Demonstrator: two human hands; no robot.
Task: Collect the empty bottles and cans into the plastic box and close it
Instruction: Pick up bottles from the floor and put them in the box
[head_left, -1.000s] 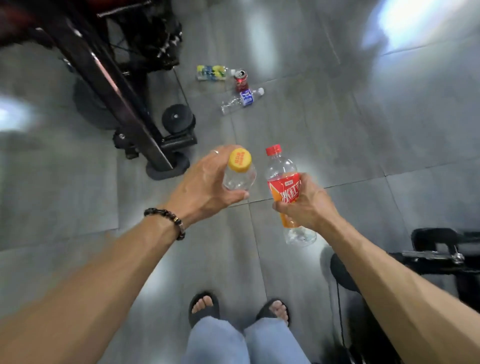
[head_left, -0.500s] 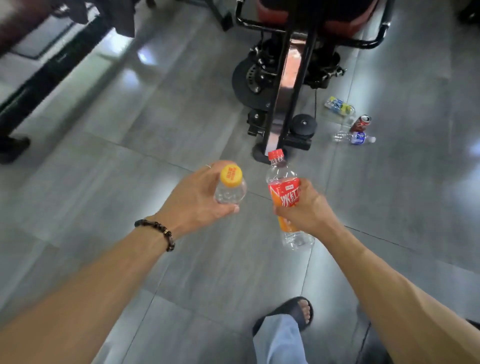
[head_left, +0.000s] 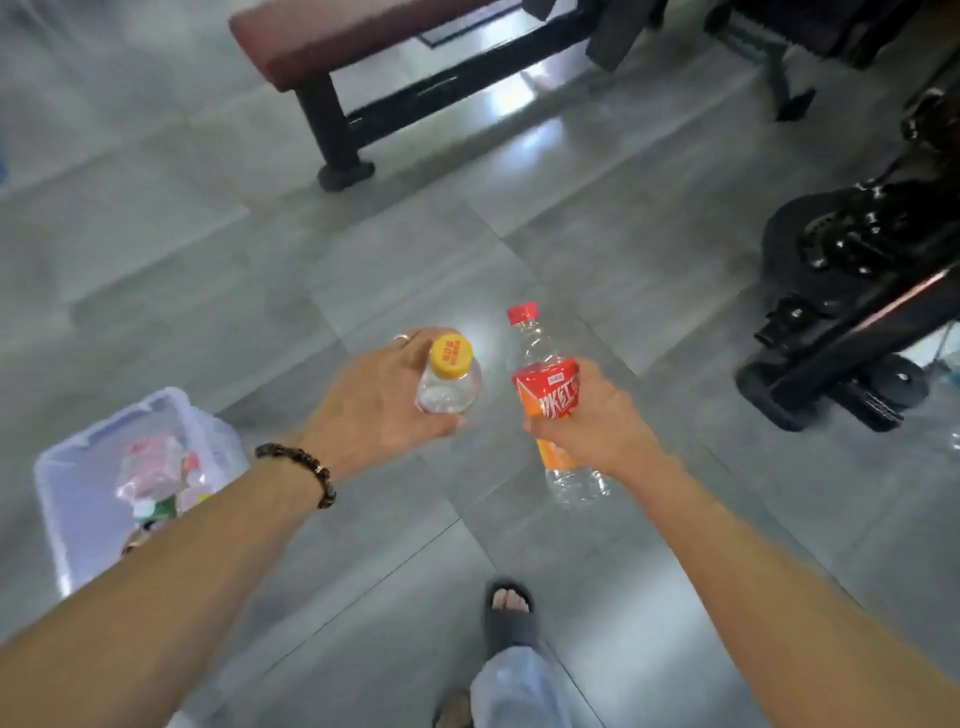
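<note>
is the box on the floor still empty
No, the plastic box at lower left already holds several bottles, partly hidden behind the left forearm.

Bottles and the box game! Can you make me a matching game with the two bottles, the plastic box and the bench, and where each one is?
Things:
1. yellow-capped bottle
2. red-capped bottle
3. plastic box
4. bench

Places:
A. on the floor at the far side, ahead
B. in the right hand
C. on the floor at the lower left, open, with bottles inside
D. in the left hand

Pairs: 1-D, 2-B, 3-C, 4-A
</note>
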